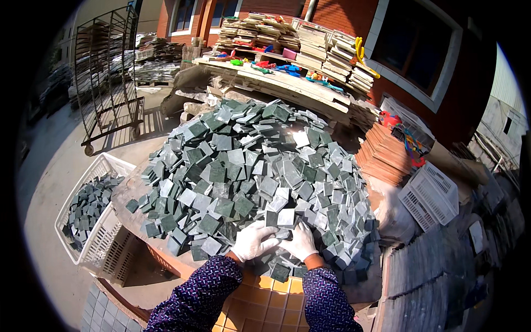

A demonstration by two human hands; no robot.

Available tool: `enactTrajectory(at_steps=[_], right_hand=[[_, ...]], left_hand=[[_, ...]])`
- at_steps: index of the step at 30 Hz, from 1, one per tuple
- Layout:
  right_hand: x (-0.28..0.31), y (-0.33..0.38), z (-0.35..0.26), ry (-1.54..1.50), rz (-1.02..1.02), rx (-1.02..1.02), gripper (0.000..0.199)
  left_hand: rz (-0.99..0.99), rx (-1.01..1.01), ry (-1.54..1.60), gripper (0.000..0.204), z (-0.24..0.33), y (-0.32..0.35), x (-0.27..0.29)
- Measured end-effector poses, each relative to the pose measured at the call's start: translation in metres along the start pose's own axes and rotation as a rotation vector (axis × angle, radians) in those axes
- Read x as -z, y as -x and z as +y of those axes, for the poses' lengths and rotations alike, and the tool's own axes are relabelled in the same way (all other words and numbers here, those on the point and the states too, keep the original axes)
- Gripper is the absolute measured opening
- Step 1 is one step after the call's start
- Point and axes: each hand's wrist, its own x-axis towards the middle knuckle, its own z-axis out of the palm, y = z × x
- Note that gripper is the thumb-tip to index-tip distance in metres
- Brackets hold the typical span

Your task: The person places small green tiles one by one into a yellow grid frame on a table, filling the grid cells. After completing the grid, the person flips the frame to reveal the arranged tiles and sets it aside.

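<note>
Head: two gloved hands (pixel 252 242) (pixel 300 242), one tile heap (pixel 232 177)

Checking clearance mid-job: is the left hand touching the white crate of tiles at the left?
Apart. The head view shows a wide gap: loose grey-green tiles lie between the left hand and the white crate.

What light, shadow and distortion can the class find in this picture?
In the head view, hard sunlight nearly whitens one tile; in the head view, the wheeled rack casts barred shadows on the ground; in the head view, the fisheye lens blackens the corners and the window leans.
</note>
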Motion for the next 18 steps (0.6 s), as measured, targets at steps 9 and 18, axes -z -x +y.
enactTrajectory(at_steps=[9, 18], right_hand=[[0.029, 0.049, 0.052, -0.094, 0.240, -0.048, 0.050], [-0.019, 0.047, 0.002, -0.304, 0.104, -0.035, 0.067]], left_hand=[[0.131, 0.003, -0.173, 0.034, 0.008, 0.036, 0.038], [0.135, 0.196, -0.157, 0.064, 0.006, 0.049, -0.015]])
